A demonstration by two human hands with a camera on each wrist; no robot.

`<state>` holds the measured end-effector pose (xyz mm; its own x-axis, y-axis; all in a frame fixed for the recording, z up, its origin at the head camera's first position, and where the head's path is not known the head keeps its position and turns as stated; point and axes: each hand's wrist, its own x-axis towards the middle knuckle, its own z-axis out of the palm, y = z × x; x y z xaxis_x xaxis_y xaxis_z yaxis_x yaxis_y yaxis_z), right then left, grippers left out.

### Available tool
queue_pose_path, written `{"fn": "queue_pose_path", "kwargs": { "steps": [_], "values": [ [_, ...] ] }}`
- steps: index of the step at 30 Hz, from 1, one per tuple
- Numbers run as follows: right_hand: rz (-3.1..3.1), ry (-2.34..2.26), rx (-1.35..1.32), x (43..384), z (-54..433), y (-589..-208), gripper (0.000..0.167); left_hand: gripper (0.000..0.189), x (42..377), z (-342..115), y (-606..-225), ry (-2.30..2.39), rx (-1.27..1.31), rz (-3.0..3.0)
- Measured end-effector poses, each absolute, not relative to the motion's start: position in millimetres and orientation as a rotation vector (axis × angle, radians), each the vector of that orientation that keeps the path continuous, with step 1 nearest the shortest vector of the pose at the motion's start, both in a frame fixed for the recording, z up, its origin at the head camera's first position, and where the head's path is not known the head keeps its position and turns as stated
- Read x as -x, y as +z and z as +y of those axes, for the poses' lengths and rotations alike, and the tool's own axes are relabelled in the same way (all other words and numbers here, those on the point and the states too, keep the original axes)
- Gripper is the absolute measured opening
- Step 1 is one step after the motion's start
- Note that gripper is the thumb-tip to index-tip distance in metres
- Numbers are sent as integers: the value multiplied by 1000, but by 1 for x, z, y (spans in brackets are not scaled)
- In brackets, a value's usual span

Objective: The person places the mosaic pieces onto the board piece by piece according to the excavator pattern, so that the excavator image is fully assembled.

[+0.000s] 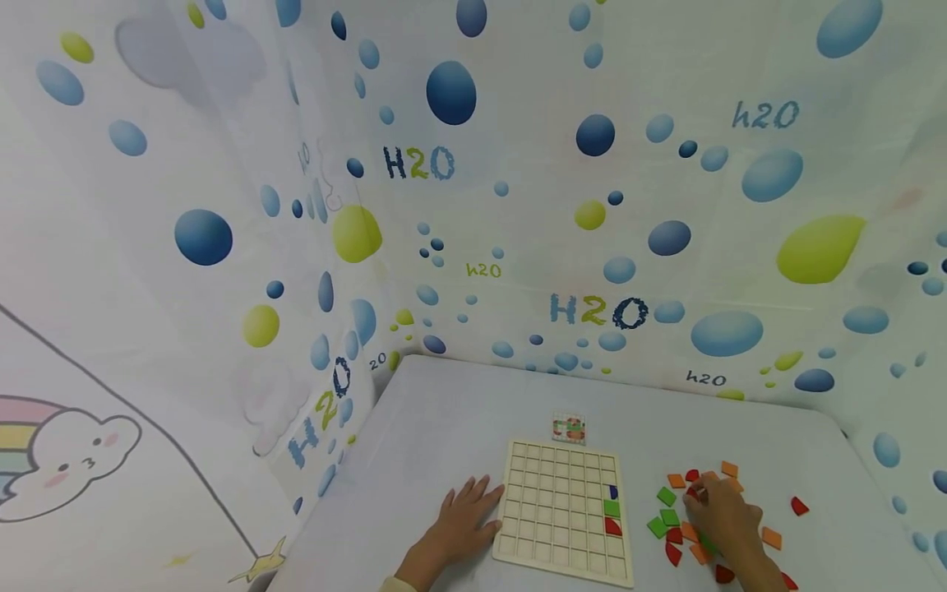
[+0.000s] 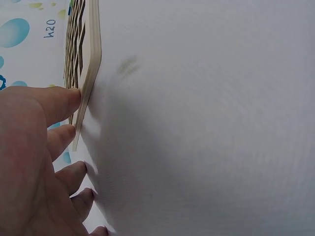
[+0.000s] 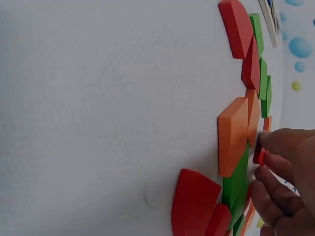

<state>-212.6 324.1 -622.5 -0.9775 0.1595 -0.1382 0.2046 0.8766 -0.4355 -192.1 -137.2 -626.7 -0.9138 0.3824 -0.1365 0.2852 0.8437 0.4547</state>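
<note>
My left hand [image 1: 462, 522] lies with fingers spread at the left edge of a pale wooden grid board [image 1: 551, 514]. In the left wrist view its thumb and a finger touch the board's side [image 2: 92, 59]. A small blue piece [image 1: 613, 492], a green square [image 1: 611, 508] and a red quarter-round piece [image 1: 612, 526] sit in cells near the board's right edge. Among loose coloured pieces to the right, my right hand [image 1: 725, 518] pinches a red piece [image 3: 261, 156] between thumb and fingertip. My fingers hide part of that piece.
A small pattern card [image 1: 569, 427] lies just behind the board. Loose green squares [image 1: 667, 497], orange squares [image 1: 772, 538] and red quarter-rounds [image 1: 673, 557] surround the right hand. One red piece [image 1: 799, 506] lies apart at the right. Printed sheets [image 1: 518, 247] rise behind the white table.
</note>
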Motion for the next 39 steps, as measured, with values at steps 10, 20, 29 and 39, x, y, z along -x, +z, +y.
{"fn": "queue_pose_path", "kwargs": {
  "steps": [10,20,29,39],
  "values": [
    [2922,-629,-227,211,324,-618,42,60,190,-136,-625,637,-504,2801],
    [2948,-649,-93,211,323,-619,21,60,190,-136,-623,649,-492,2800],
    [2906,-558,-138,211,325,-614,36,60,190,-137,-621,661,-504,2796],
    [2881,-626,-91,209,329,-615,29,60,190,-138,-622,668,-521,2804]
  ]
}}
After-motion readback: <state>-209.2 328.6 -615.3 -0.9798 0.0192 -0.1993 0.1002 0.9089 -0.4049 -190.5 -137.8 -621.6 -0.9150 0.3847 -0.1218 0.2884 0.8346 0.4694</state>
